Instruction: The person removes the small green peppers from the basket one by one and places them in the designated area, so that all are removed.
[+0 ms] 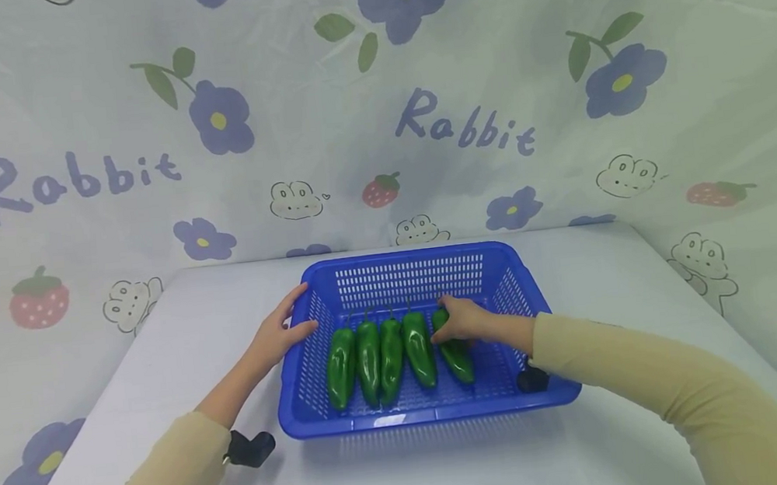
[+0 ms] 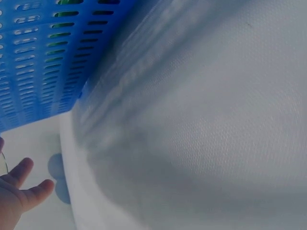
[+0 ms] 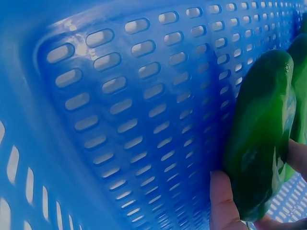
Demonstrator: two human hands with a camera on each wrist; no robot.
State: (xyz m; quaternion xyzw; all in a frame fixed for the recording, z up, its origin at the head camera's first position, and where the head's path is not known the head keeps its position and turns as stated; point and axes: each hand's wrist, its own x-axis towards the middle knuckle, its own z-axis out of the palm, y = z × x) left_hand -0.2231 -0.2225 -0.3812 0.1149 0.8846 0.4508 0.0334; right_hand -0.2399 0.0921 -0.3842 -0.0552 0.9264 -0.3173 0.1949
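Note:
Several glossy green chili peppers (image 1: 391, 359) lie side by side in a blue perforated plastic basket (image 1: 405, 419), stems toward its far wall. My right hand (image 1: 465, 319) reaches inside and holds the rightmost green pepper (image 1: 459, 360) near its stem end. In the right wrist view, fingertips and thumb stand on both sides of that pepper (image 3: 261, 129). My left hand (image 1: 277, 337) is at the basket's far left corner, thumb over the rim and fingers spread. Two of its loosely extended fingers (image 2: 36, 194) show apart from the basket wall in the left wrist view.
The basket stands on a white-covered table (image 1: 227, 320). Behind it hangs a pale cloth (image 1: 322, 139) printed with flowers, rabbits and strawberries. Dark wrist-worn devices sit at the left sleeve (image 1: 166, 482) and the right sleeve (image 1: 624, 352); the right one overlaps the basket's near right corner.

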